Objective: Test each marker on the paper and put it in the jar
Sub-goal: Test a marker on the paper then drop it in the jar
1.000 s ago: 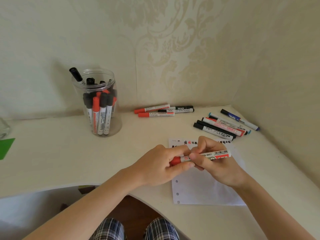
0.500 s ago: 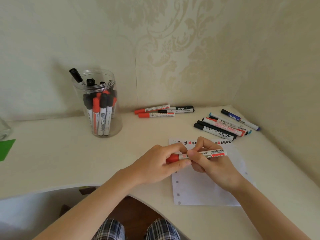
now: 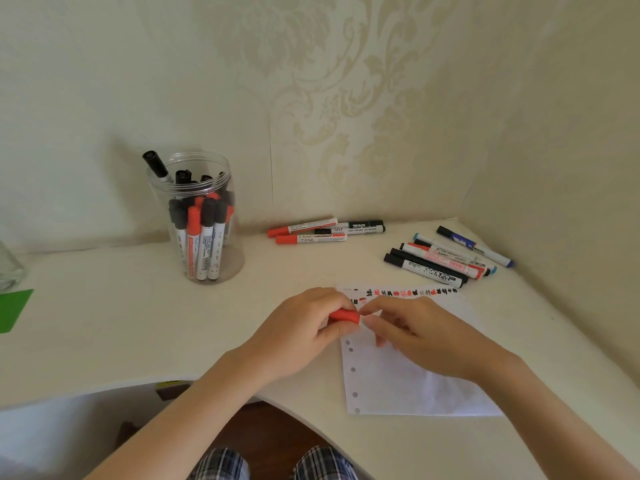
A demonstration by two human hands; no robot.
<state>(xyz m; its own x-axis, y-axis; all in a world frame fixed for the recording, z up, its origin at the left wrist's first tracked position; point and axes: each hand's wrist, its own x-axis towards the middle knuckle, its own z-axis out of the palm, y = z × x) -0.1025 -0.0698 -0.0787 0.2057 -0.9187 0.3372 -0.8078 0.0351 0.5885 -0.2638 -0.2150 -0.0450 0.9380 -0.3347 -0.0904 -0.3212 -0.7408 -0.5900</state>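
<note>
While both hands are hovering over the top left corner of the paper [image 3: 398,379], the left hand [image 3: 298,329] is pinching a red cap [image 3: 344,315] between thumb and curled fingers. Right hand [image 3: 414,332] is sitting just beside it with fingers curled in toward the cap, fingertips practically touching it. Pretty sure it's got the marker body in there, but the hand is covering it and it's a bit blurry, so honestly can't tell what those fingers are gripping.

Paper is lying flat on the desk [image 3: 104,323], punched holes running down its left edge, with a row of little black and red test scribbles [image 3: 408,292] going along the top.

Jar [image 3: 195,216] is standing upright well off to the left, near the wall, and it's packed with black and red capped markers, one black one poking out past the rim at a tilt.

Untested ones are lying in two bunches: a few red and black markers [image 3: 325,232] by the back wall, and a bigger pile [image 3: 446,259] in the right corner just past the paper, black, red and blue ones mixed.

Green card [image 3: 14,310] is peeking in at the far left edge.
</note>
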